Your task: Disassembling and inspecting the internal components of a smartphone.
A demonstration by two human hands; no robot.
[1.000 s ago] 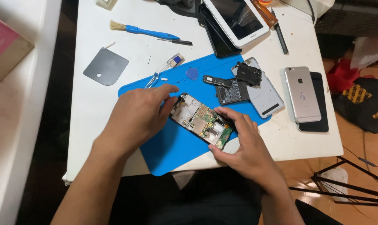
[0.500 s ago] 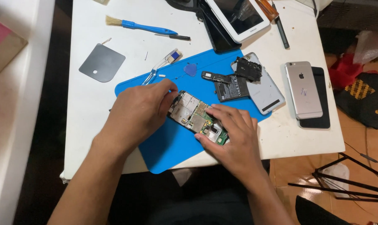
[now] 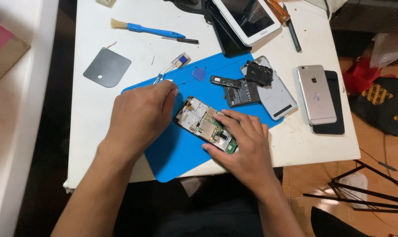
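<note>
An opened phone (image 3: 202, 119) with its circuit board bare lies slanted on the blue mat (image 3: 174, 158). My right hand (image 3: 245, 142) rests palm down on the phone's lower right end, fingers spread flat over the green board. My left hand (image 3: 139, 116) lies palm down on the mat just left of the phone. Its bent fingertips reach the mat by the phone's upper left corner. Whether they pinch anything is hidden under the hand.
On the mat lie a blue pick (image 3: 199, 73), a black battery (image 3: 242, 93), a grey back cover (image 3: 273, 96) and clear tweezers (image 3: 170, 66). Around it are a blue brush (image 3: 146, 30), a grey plate (image 3: 107, 67), a silver phone (image 3: 315, 94) and a white tablet (image 3: 250, 17).
My right hand slid up from the phone's lower edge onto its board. My left hand drew back to the left, off the phone's top.
</note>
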